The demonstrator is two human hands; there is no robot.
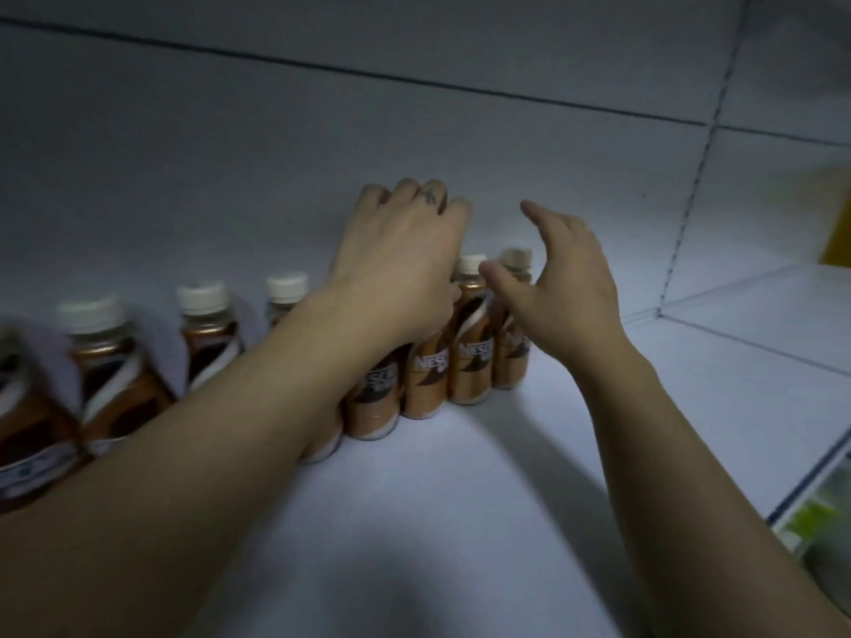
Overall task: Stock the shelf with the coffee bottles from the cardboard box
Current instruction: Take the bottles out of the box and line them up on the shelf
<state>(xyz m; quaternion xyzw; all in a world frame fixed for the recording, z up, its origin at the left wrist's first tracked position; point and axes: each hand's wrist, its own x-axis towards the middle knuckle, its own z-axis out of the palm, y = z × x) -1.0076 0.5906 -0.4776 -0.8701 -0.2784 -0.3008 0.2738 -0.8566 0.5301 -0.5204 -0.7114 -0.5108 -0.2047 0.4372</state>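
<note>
Brown-and-tan coffee bottles (469,356) stand in a row on the white shelf (460,499), from the left of the view to about its middle, so part of the stocking looks done. Bare shelf lies to their right and in front. The cardboard box is out of view, so I cannot judge how many are left. Each bottle is upright, long axis vertical, white cap up, label facing forward. The left grip (405,264) lies over the caps mid-row, fingers curled down behind; whether it clasps one I cannot tell. The right grip (566,287) hovers spread beside the end bottles, holding nothing.
</note>
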